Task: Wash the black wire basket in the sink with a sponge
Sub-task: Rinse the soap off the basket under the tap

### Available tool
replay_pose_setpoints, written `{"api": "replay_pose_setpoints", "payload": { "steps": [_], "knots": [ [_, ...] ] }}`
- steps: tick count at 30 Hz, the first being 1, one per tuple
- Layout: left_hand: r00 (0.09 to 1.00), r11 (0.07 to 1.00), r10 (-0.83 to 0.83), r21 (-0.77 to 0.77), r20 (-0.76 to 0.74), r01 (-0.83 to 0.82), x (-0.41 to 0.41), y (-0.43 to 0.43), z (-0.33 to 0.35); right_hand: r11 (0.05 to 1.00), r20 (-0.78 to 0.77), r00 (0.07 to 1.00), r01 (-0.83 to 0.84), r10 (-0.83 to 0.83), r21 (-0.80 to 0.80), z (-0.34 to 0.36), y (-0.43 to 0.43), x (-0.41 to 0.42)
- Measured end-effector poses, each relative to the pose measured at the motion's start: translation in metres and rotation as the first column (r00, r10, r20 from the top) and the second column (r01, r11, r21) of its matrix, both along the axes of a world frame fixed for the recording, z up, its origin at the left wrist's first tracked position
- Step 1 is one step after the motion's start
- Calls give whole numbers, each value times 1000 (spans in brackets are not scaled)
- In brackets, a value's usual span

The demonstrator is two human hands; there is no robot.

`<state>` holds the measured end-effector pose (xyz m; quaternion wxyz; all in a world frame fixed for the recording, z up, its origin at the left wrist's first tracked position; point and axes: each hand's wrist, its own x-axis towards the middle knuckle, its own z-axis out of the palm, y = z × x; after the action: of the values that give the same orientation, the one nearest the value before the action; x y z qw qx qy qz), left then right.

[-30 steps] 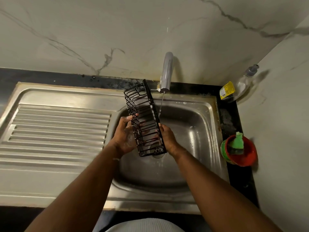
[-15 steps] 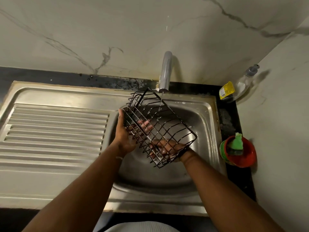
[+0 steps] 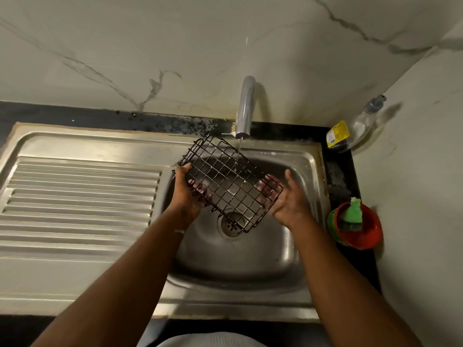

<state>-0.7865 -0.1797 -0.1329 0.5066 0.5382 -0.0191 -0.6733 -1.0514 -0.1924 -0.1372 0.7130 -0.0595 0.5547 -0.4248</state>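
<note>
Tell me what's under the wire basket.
Beneath the wire basket are the sink basin and its drain, seen through the mesh; left hand fingers partly covered.

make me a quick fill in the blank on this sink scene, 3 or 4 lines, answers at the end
1. The black wire basket is held over the sink under a thin stream of water from the ____.
2. The green sponge sits in a ____ bowl on the counter.
3. The left hand grips the basket's ____ end as the person sees it.
4. The right hand has its fingers ____ rather than curled into a fist.

Answers: tap; red; left; spread open
</note>
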Motion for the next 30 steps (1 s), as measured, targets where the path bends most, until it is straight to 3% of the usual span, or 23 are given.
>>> {"api": "replay_pose_setpoints", "payload": {
  "steps": [3,7,13,16,18,24,30],
  "knots": [
    [999,1000,-5,23,45,4,-3,-1,-2,992,-332,942,-90,55,-92,19,-13,11],
    [992,997,21,75,123,-30,-13,-4,4,871,-694,681,-463,234,-161,46,-25,25],
    [997,998,0,70,82,-6,-5,-15,3,560,-783,282,-823,555,100,50,-44,7],
    [997,996,-15,93,77,8,-11,-17,6,529,-802,193,-831,565,172,40,-49,3],
    [996,994,-11,109,92,1,-18,-18,13,582,-797,247,-798,551,155,39,-46,1],
    [992,995,76,60,99,-82,-25,-10,2,838,-727,605,-541,324,-76,31,-40,5],
    [991,990,118,71,69,-123,-22,-4,1,951,-498,850,-273,169,-143,21,-31,23]
  ]
}}
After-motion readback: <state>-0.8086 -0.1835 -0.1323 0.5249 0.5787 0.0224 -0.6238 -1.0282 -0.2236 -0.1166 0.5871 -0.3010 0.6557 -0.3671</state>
